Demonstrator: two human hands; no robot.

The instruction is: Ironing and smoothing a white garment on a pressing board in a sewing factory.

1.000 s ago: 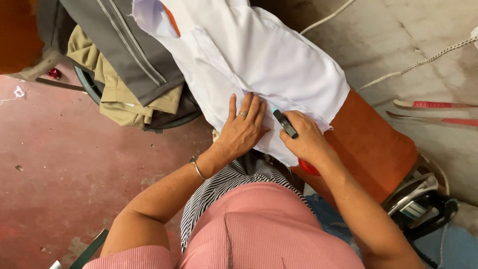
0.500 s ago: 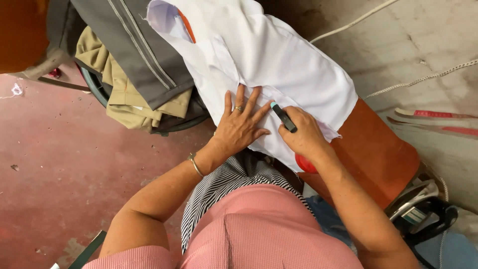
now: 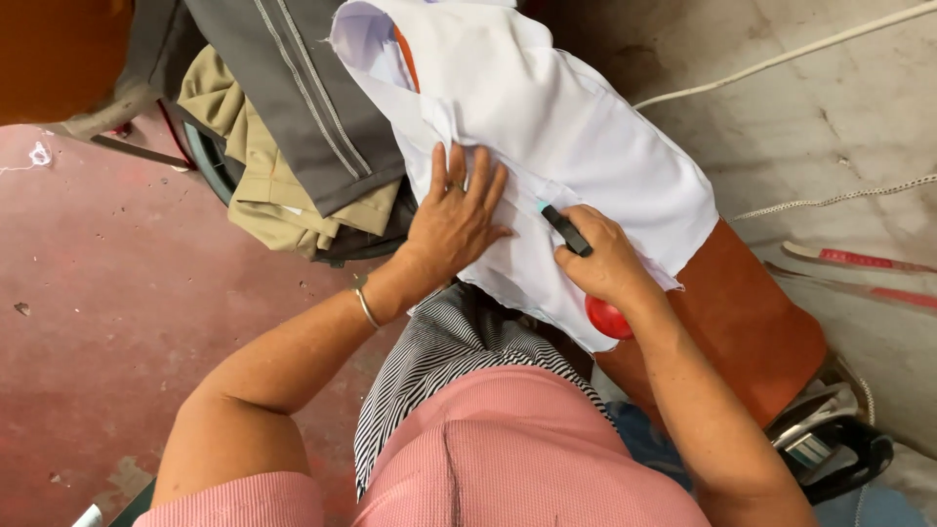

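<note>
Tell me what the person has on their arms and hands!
Both arms are bare below short pink ribbed sleeves. The left hand has a thin silver bangle at the wrist and a ring on one finger. The right hand shows no jewellery, gloves or watch.

A grey garment (image 3: 293,88) with pale stripes is draped over a khaki cloth (image 3: 264,185), both heaped at the upper left. The red floor (image 3: 117,322) is seen below them. A white cord (image 3: 781,54) and a braided string (image 3: 839,198) are laid across the grey surface (image 3: 830,127). An orange pad (image 3: 752,322) is set at the right, with an iron (image 3: 830,449) beside it.
</note>
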